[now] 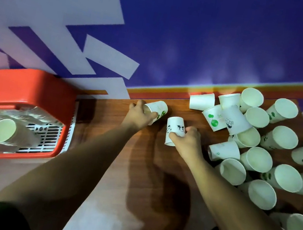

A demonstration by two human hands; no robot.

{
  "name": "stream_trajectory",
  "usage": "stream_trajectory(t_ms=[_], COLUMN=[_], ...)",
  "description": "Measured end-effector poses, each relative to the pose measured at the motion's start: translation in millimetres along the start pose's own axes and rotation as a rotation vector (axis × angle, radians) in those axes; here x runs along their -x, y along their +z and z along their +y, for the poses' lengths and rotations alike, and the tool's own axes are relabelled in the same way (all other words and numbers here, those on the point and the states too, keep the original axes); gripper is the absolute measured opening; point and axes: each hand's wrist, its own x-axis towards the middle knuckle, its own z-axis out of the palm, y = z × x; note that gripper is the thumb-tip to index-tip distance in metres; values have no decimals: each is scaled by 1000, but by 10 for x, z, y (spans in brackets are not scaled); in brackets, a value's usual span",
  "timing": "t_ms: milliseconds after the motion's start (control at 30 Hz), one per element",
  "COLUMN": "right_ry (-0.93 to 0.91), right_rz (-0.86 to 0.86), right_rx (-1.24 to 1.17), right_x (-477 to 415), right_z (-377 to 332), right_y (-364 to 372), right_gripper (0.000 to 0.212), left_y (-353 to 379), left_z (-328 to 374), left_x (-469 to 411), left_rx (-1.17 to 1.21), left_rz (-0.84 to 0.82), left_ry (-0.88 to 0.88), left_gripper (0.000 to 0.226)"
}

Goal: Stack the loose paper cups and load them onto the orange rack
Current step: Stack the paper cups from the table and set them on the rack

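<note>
At the bench's (109, 120) far edge, left hand (140, 115) curls round a green-print cup (158, 109), right hand (187, 142) pinches a cow-print cup (174, 129); skewed nesting could crush 1 rim.

Loose paper cups (274, 139): white, cream insides, some with green or black prints.
Green-print cup (157, 109): white, green motif.
Black-print cup (175, 129): white, black cartoon figures, possibly cows (blurred).
Orange rack (23, 83): orange-red frame, white slatted grille (49, 135).
Worktop (138, 163): brown wood grain.
Wall (200, 32): deep blue-violet with pale lavender angular blocks and an orange-and-red stripe (170, 91) at its base.
</note>
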Motion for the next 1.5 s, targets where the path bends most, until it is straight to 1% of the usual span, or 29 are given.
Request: stream_trajectory(t_ms=[100, 200, 300, 400, 467, 533, 633, 733, 833, 933, 1033, 1100, 1167, 1233, 1300, 1400, 1500], right_ry=[-9, -67, -116, -161, -205, -247, -283, -289, -353, -432, -493, -534, -610, -690, -773, -910, -944], right_rz=[14, 36, 67, 79, 35, -39, -72, -41, -90, -123, -126, -102, -66, -44, 0, 71, 43], right_rx=[-11, -30, -70, -178, -221, -233, -209, -174, -147, -86, -1, 70, 147, 225, 344, 567, 745], right_x=[216, 538, 926, 1294, 1531, 1746, 2009, 2228, 2362, 2472, 2545, 2569, 2561, 2560, 2549, 2506, 2461], right_z=[-136, -390, -727, -1068, -1268, -1449, -1729, -2018, -2212, -2364, -2496, -2553, -2594, -2614, -2607, -2554, -2501], right_y=[-16, 93, 296, 556, 760, 1032, 1417, 1763, 2085, 2377, 2638, 2763, 2895, 3021, 3134, 3272, 3366], right_gripper=[57, 56, 58, 55, 55, 61, 62, 55, 49, 55, 70, 71, 70, 74, 81, 85, 84], left_y=[-309, -714, -1225, -1748, -2077, -2417, -2865, -3243, -3502, -3646, -3726, -3737, -3733, -3697, -3649, -3576, -3535], left_z=[-146, -351, -645, -1043, -1311, -1605, -2045, -2470, -2791, -3038, -3230, -3302, -3359, -3418, -3461, -3551, -3611], left_x=[275, 587, 922, 1246, 1427, 1597, 1783, 1908, 1976, 1958, 1856, 1778, 1683, 1584, 1519, 1408, 1326], left_rx=[52, 80, 158, 228, 211, 190, 178, 199, 200, 219, 185, 144, 86, 10, -44, -105, -142], left_rz=[17, 40, 107, 180, 226, 284, 349, 418, 451, 473, 467, 448, 424, 394, 360, 334, 271], left_ry=[52, 103, 139, 163, 169, 167, 138, 119, 89, 50, 39, 50, 58, 78, 99, 123, 144], left_gripper=[66, 67, 73, 68, 66, 68, 55, 59, 60, 61, 67, 71, 73, 74, 79, 86, 83])
